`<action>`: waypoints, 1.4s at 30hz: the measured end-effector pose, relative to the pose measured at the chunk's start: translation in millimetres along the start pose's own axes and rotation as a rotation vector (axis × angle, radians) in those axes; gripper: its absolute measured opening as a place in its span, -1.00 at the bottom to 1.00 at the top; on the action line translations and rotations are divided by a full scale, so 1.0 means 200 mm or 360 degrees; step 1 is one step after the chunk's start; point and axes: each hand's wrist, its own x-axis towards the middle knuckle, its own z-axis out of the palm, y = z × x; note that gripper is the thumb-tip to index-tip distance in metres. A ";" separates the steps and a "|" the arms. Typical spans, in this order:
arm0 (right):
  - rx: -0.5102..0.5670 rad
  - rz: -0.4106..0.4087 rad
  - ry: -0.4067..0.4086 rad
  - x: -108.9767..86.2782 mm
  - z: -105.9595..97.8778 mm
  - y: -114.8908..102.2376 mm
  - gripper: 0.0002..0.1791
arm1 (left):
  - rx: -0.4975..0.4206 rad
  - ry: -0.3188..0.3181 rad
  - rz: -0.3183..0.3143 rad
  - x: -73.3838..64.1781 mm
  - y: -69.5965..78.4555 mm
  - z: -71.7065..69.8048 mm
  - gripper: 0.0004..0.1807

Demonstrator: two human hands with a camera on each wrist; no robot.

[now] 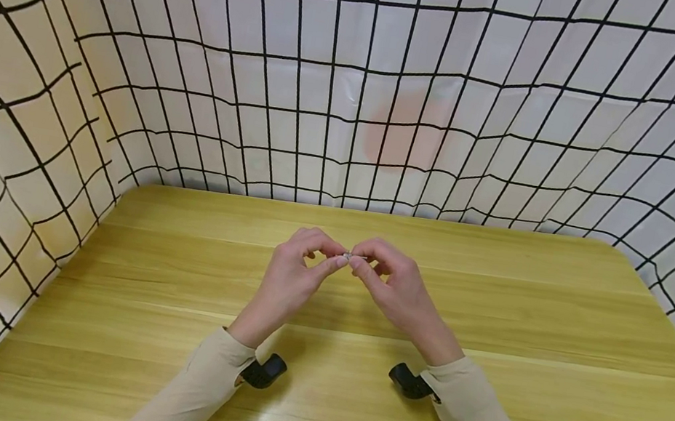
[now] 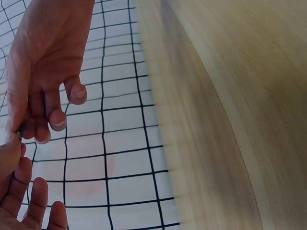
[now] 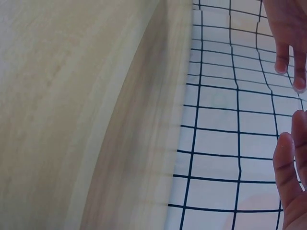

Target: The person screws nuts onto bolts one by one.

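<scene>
A tiny silvery item (image 1: 346, 255) with a thin projecting part sits between the two hands, raised above the table; its kind cannot be made out. My left hand (image 1: 295, 266) pinches its left side with thumb and index finger. From the other side my right hand (image 1: 392, 282) pinches it in the same way, and the fingertips of the two hands nearly meet. In the left wrist view a dark sliver of the item (image 2: 19, 133) shows between the fingertips, most of it hidden. The right wrist view shows only some fingers of both hands, without the item.
A wooden table (image 1: 157, 344) lies beneath both hands. White sheeting with a black grid (image 1: 344, 86) stands behind it and along both sides. Each beige sleeve (image 1: 207, 366) has a black wrist device (image 1: 266, 371) at its cuff.
</scene>
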 end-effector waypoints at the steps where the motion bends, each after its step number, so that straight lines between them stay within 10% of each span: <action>1: -0.0002 0.0008 0.0004 0.00 0.00 0.00 -0.94 | -0.0003 -0.0001 -0.0001 0.00 0.00 0.00 -0.97; 28: -0.0032 0.0100 0.0044 0.01 -0.05 -0.01 -0.94 | -0.0012 0.0034 -0.0025 0.00 -0.02 0.00 -0.95; 42: 0.0036 0.0371 0.0019 0.00 -0.03 -0.03 -0.90 | 0.0011 -0.0013 -0.0091 -0.01 -0.04 -0.02 -0.96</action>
